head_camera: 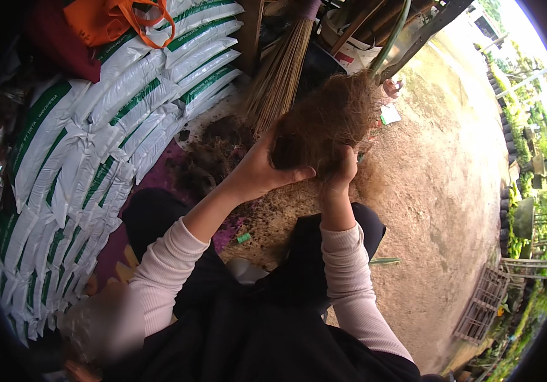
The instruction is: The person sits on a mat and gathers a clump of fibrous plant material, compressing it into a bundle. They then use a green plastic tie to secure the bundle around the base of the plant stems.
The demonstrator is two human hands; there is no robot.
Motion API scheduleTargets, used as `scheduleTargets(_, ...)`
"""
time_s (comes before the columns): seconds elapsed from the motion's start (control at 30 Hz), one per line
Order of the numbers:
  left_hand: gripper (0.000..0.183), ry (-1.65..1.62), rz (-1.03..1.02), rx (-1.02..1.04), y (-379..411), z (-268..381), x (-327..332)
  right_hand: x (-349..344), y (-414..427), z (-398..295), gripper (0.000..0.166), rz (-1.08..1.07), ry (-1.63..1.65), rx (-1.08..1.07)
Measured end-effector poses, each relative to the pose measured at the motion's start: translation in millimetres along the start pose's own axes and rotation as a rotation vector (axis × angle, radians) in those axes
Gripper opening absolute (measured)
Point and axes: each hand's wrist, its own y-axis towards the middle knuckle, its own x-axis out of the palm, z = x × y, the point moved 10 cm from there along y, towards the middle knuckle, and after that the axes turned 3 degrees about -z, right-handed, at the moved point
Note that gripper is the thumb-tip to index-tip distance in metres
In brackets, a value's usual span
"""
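Note:
Between my two hands is a clump of brown, hairy plant fibre (338, 112), held up above my knees. My left hand (266, 164) is at its left side, thumb stretched along the lower edge and the other fingers mostly hidden by the clump. From below and the right, my right hand (345, 167) grips it, its fingers partly covered by fibre. Dark loose fibre and crumbs (206, 157) lie on the ground beyond my left forearm. Lighter loose fibre (369, 179) shows just right of my right hand.
White and green plastic sacks (135, 102) are stacked on the left, with an orange bag (106, 21) on top. A stick broom (280, 71) leans at the top beside a white bucket (354, 50). A small green piece (244, 238) lies between my knees. Rough concrete ground (440, 191) extends to the right.

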Motion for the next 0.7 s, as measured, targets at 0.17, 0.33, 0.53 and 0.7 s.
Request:
scheduleTargets(0.17,0.111,0.248,0.031,-0.046,-0.8,-26.8,-12.2,34.4,1.1,-6.6,0.091,-0.099,-0.344,-0.045)
scheduleTargets(0.33,0.119,0.437,0.180,0.137,-4.9,-4.7,-13.4,37.8,0.3,-0.8,0.092,-0.071,-0.430,-0.071)
scheduleTargets(0.53,0.109,0.463,0.133,0.176,-7.1,3.0,-18.0,54.3,-10.3,-1.2,0.096,-0.208,-0.476,-0.078)
scheduleTargets(0.7,0.096,-0.433,-0.021,0.022,-16.2,-17.2,-27.5,63.8,-4.3,-38.5,0.102,-0.375,-0.310,-0.097)
